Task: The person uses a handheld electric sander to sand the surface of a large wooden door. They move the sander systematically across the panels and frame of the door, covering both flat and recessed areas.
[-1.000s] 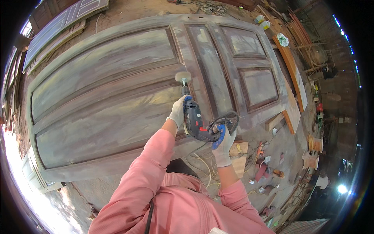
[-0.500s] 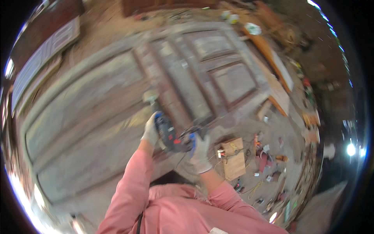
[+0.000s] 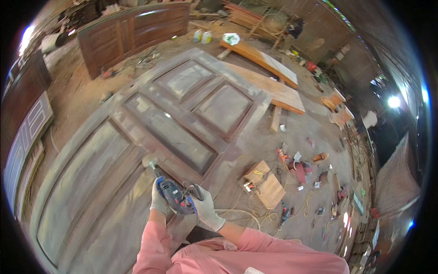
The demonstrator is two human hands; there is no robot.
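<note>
A black and blue power drill (image 3: 173,194) is held in both my gloved hands over a large panelled wooden door (image 3: 223,109). My left hand (image 3: 158,202) wraps the front of the drill, close behind its chuck. Round the rear handle, my right hand (image 3: 208,211) is closed. On the drill's tip a pale round sanding pad (image 3: 149,160) is at the moulding between two door panels; I cannot tell how firmly it touches. The door's dark wood carries pale, dusty patches.
Right of the door lie a wooden board (image 3: 265,185), a second drill (image 3: 285,214), hoses and scattered tools. Beyond it rest long planks (image 3: 262,61) and two small containers (image 3: 202,36). Another brown door (image 3: 137,34) stands at the far left, with a grey panel (image 3: 27,141) leaning nearer.
My view has swung, so the door appears lower and more of the room shows. The pad now lies at the moulding beside the narrow panel. Both hands keep hold of the drill.
</note>
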